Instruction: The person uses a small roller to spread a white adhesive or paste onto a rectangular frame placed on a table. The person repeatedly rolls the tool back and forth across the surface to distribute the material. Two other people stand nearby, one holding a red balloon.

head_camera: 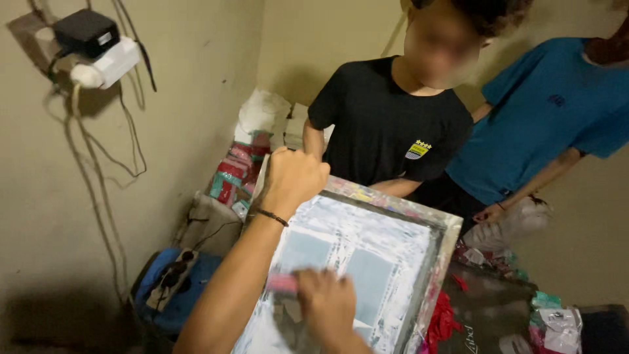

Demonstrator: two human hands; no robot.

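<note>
Right hand (325,307) on screen frame (419,216), two people behind it

The printing screen (367,262) is whitish-grey with two pale blue-grey rectangles, and its frame (445,242) is silvery with specks of many colours. A pink tool (283,283) lies against it, beside a red cloth (443,321). One bystander's shirt (386,124) is black with a small yellow-and-blue badge; the other shirt (544,111) is bright blue.

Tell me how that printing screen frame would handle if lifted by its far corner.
The screen frame is probably stiff: its borders stay straight while the left hand grips the far corner. Its mesh looks thin and likely fragile. The paint-smeared border may be slippery.
</note>
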